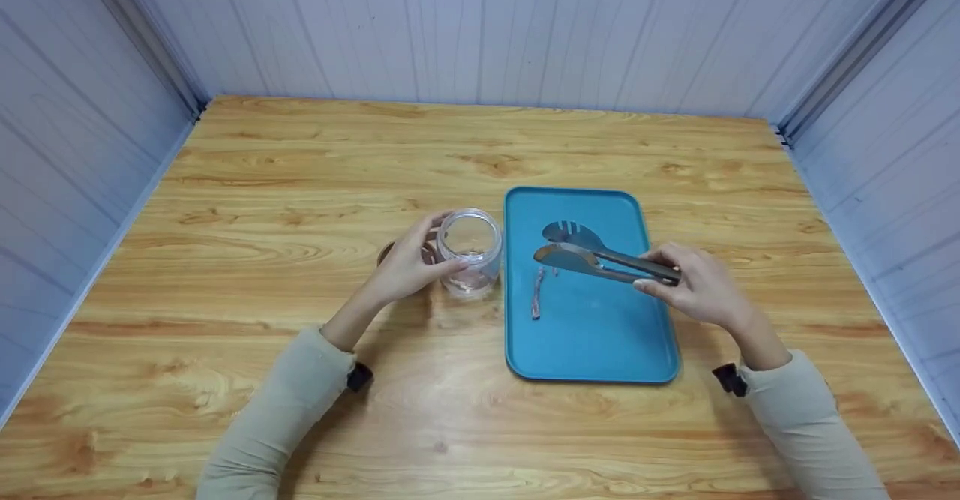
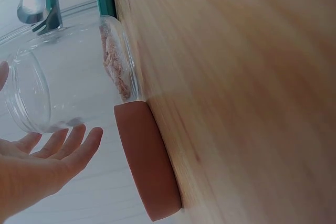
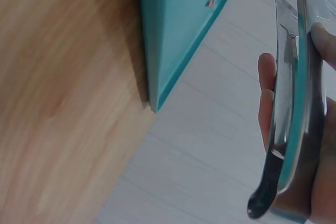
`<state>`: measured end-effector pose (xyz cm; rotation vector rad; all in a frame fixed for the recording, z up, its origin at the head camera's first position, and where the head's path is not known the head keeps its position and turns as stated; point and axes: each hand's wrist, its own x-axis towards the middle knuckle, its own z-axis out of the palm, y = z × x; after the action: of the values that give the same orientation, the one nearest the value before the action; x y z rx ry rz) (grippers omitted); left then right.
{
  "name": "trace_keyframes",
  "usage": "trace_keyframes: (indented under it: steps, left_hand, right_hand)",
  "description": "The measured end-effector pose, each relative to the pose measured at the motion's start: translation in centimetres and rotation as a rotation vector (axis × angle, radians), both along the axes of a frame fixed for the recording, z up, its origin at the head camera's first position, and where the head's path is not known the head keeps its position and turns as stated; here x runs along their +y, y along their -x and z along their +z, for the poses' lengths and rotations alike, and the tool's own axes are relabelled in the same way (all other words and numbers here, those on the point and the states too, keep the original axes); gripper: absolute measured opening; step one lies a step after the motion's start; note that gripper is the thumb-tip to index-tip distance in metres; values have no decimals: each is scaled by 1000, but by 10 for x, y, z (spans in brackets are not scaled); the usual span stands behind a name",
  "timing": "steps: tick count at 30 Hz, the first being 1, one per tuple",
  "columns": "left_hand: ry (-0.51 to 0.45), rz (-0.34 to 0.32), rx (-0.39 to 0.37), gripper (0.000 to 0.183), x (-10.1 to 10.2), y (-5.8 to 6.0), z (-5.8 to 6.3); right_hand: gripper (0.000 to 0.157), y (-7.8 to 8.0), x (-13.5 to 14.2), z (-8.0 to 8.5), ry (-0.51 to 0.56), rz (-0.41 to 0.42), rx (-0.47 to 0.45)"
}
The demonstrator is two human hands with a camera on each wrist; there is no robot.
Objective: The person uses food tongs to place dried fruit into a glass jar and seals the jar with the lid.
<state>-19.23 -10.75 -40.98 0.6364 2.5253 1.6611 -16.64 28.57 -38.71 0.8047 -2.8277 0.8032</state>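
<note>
My left hand (image 1: 405,269) holds a clear jar (image 1: 472,279) near its open mouth, fingers on the far side and thumb in front. The jar stands upright on the table; pinkish-brown pieces (image 2: 113,61) lie at its bottom in the left wrist view. My right hand (image 1: 703,288) grips metal tongs (image 1: 571,258) by the handles above a blue tray (image 1: 600,342). Their two ends, one of them slotted, stand apart with nothing seen between them. On the tray lies a thin reddish strip (image 1: 536,297), and a smaller bit (image 1: 555,271) is partly hidden behind the tongs.
A round brown lid (image 2: 148,161) lies on the table next to the jar, mostly covered by my left hand in the head view. The tray's left edge is close to the jar. Pale panel walls (image 1: 480,28) enclose the wooden table (image 1: 300,163) at the back and sides.
</note>
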Motion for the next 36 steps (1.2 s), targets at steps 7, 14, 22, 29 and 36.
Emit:
trace_keyframes:
  steps: [7, 14, 22, 29, 36]
  left_hand:
    - [5, -6, 8, 68, 4, -12, 21]
    - [24, 0, -4, 66, 6, -21, 36]
    - [14, 0, 12, 68, 3, -7, 13]
    - [-9, -4, 18, 70, 1, 0, 1]
    - [15, -4, 26, 69, 1, 0, 2]
  right_hand:
    - [37, 0, -1, -8, -53, -11, -62]
    - [38, 1, -2, -16, -78, -22, -109]
    - [35, 3, -3, -21, -58, -31, -154]
    - [32, 4, -5, -22, -36, -24, -185]
    - [30, 5, -7, -22, -30, -13, -227]
